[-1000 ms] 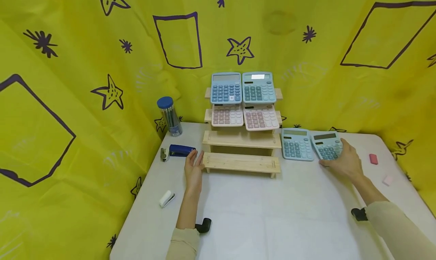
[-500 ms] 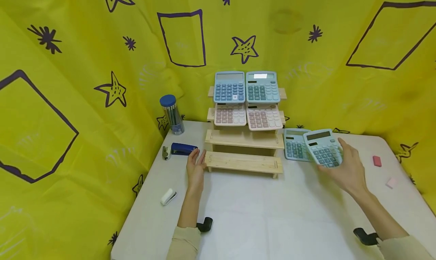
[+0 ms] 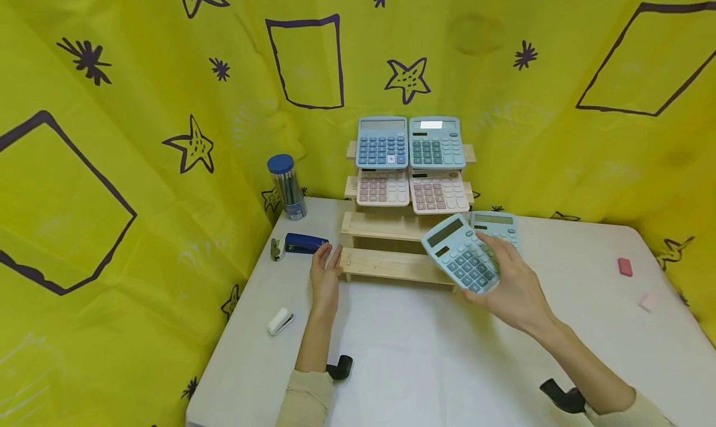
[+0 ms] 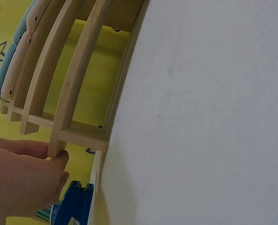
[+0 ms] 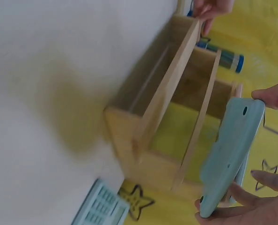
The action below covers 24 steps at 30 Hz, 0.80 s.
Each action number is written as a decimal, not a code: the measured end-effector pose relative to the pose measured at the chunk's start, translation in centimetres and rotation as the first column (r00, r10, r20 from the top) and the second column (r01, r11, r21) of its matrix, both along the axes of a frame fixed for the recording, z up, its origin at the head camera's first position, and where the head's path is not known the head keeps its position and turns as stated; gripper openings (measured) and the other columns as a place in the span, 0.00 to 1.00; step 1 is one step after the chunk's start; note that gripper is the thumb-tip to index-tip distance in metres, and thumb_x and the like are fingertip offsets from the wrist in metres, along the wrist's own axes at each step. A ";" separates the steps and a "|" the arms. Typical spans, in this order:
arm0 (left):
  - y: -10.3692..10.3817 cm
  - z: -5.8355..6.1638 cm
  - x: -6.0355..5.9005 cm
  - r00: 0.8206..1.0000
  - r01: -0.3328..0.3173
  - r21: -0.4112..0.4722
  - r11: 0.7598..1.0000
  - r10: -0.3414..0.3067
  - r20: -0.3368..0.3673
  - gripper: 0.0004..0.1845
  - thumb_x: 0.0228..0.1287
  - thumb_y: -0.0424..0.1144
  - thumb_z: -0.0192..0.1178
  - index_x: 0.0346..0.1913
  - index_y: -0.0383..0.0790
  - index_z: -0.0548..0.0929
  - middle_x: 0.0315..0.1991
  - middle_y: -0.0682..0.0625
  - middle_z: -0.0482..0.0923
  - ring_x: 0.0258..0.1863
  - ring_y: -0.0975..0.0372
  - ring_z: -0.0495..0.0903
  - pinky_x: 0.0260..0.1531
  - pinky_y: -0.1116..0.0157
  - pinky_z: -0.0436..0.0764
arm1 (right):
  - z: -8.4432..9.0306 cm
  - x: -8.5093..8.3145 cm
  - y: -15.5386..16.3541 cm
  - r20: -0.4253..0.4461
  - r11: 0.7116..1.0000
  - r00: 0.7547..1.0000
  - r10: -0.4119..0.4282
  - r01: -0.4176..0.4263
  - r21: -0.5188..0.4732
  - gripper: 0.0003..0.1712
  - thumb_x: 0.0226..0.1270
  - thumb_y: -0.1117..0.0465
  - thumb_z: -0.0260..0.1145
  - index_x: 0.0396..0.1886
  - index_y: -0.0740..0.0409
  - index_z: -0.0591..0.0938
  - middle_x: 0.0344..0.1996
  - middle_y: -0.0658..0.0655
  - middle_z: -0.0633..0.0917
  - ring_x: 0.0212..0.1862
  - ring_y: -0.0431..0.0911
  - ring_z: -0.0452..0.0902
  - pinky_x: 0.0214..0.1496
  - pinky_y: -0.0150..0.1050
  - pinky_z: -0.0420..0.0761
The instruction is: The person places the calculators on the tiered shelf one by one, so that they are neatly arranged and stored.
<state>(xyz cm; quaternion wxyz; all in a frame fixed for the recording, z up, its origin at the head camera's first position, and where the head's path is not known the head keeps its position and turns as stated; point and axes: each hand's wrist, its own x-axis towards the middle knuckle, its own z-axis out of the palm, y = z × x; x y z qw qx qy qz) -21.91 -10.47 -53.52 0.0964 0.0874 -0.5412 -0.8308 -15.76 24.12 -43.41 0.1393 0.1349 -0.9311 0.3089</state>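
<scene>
My right hand (image 3: pixel 517 293) holds a light-blue calculator (image 3: pixel 461 253) by its sides, tilted, with its keys toward me, in front of the right part of the stepped wooden rack (image 3: pixel 391 266). In the right wrist view this calculator (image 5: pixel 235 150) is seen edge-on, raised off the table, with thumb and fingers at opposite edges. My left hand (image 3: pixel 325 284) is at the rack's left end; in the left wrist view its thumb and fingers pinch the end of the front shelf board (image 4: pixel 66 98). Blue calculators (image 3: pixel 383 142) (image 3: pixel 436 142) fill the top tier and pink ones (image 3: pixel 383 188) (image 3: pixel 439 192) the tier below.
Another light-blue calculator (image 3: pixel 496 224) lies right of the rack, partly hidden by my right hand. On the left are a blue stapler (image 3: pixel 304 243), a small metal clip-like item (image 3: pixel 276 249), a white stapler (image 3: pixel 279 321) and a pencil tub (image 3: pixel 288 188). Erasers (image 3: pixel 624 266) (image 3: pixel 648 302) lie at right.
My right hand has lifted the calculator off the table's right side and carried it left, past the other one, to the rack's front. My left hand keeps its place at the rack.
</scene>
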 end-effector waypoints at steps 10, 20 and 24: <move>0.1 0.0 -0.2 1.000 -0.014 -0.011 1.000 0.014 0.006 0.39 0.60 0.10 0.41 0.77 0.27 0.57 0.80 0.32 0.52 0.77 0.45 0.64 0.74 0.58 0.69 | -0.3 -3.1 -7.3 0.005 0.997 0.997 0.076 -0.076 -0.004 0.62 0.41 0.54 0.86 0.79 0.55 0.67 0.68 0.67 0.73 0.56 0.63 0.77 0.54 0.61 0.80; 0.2 0.0 -0.2 0.999 -0.032 -0.004 0.999 0.032 0.025 0.41 0.57 0.09 0.42 0.77 0.27 0.58 0.79 0.33 0.53 0.76 0.45 0.65 0.72 0.63 0.71 | -2.1 -6.4 -14.3 -0.024 0.998 1.000 -0.016 0.017 0.055 0.50 0.52 0.50 0.79 0.74 0.62 0.72 0.69 0.71 0.72 0.64 0.76 0.69 0.65 0.69 0.68; 0.2 0.2 -0.2 0.999 -0.030 -0.015 0.999 0.031 0.032 0.41 0.58 0.09 0.42 0.77 0.28 0.58 0.80 0.34 0.54 0.76 0.46 0.65 0.72 0.63 0.71 | -2.3 -7.4 -16.8 0.022 0.988 0.993 -0.115 0.112 0.104 0.51 0.60 0.44 0.77 0.77 0.62 0.68 0.73 0.75 0.67 0.66 0.86 0.62 0.66 0.75 0.64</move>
